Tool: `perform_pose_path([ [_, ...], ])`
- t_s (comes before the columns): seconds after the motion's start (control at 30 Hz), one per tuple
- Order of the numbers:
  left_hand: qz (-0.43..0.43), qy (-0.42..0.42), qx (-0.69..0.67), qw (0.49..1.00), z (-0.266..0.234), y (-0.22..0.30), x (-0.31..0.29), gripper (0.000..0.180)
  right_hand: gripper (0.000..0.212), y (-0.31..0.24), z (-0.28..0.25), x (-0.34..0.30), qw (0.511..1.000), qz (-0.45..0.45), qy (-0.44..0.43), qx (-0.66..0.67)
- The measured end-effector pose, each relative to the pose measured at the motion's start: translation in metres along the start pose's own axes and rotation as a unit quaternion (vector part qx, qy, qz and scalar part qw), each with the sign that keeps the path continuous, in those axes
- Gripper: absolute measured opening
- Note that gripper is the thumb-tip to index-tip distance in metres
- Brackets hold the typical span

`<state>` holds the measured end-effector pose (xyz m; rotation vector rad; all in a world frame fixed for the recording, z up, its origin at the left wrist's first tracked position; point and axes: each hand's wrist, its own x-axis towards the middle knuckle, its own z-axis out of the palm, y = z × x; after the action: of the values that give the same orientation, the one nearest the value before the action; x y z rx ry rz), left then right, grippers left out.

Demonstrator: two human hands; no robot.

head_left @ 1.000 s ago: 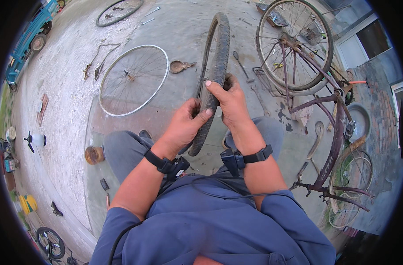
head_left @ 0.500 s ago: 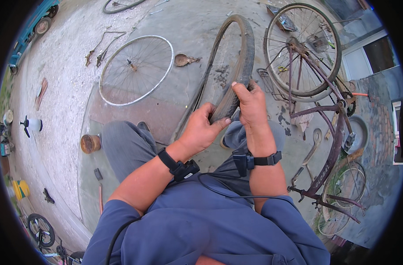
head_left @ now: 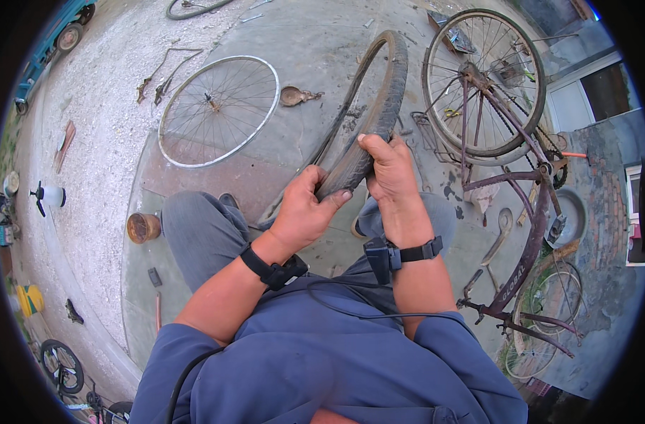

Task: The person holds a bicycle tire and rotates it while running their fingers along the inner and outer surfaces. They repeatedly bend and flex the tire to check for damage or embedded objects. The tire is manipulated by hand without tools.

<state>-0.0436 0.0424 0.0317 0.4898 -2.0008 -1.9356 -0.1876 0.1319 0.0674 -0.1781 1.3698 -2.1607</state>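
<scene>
A worn, dusty bicycle tire [head_left: 387, 95] stands stretched into a long loop in front of me, between my knees. My left hand [head_left: 307, 210] is closed on its near end, thumb pressed along the tread. Just to the right, my right hand [head_left: 391, 168] grips the same tire a little farther up, thumb on top. The fingers of both hands are partly hidden behind the rubber. A bare spoked wheel rim [head_left: 271, 126] without a tire lies on the ground to the left of the loop.
An upturned purple bicycle frame [head_left: 526, 258] with its wheel [head_left: 426, 85] stands at the right. A rusty can [head_left: 144, 228] sits by my left knee. A saddle-shaped brown piece [head_left: 294, 96] lies beyond the rim. A metal basin [head_left: 580, 219] rests near the brick wall.
Both hands have shifted slightly left along with the tire's near end. The tire loop has tilted and looks narrower. My grip stays on it.
</scene>
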Motion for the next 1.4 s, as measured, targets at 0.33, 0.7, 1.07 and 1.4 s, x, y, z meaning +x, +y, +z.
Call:
perform_pose_path([
  [0.33, -0.058, -0.033, -0.094, 0.993, -0.010, 0.006, 0.015, 0.031, 0.029, -0.004, 0.009, -0.004, 1.000, 0.006, -0.015, -0.014],
  [0.7, -0.027, 0.008, -0.051, 0.998, -0.023, -0.003, 0.012, 0.029, 0.031, 0.005, 0.014, -0.004, 1.000, 0.025, -0.001, 0.010],
  [1.07, -0.030, 0.009, -0.077, 0.996, -0.019, -0.007, 0.012, 0.033, 0.036, -0.005, 0.002, 0.003, 0.994, 0.078, -0.059, -0.039],
  [1.4, -0.017, 0.053, -0.094, 0.994, -0.019, -0.009, 0.011, 0.032, 0.031, -0.009, 0.010, 0.006, 0.994, 0.079, -0.069, -0.034],
])
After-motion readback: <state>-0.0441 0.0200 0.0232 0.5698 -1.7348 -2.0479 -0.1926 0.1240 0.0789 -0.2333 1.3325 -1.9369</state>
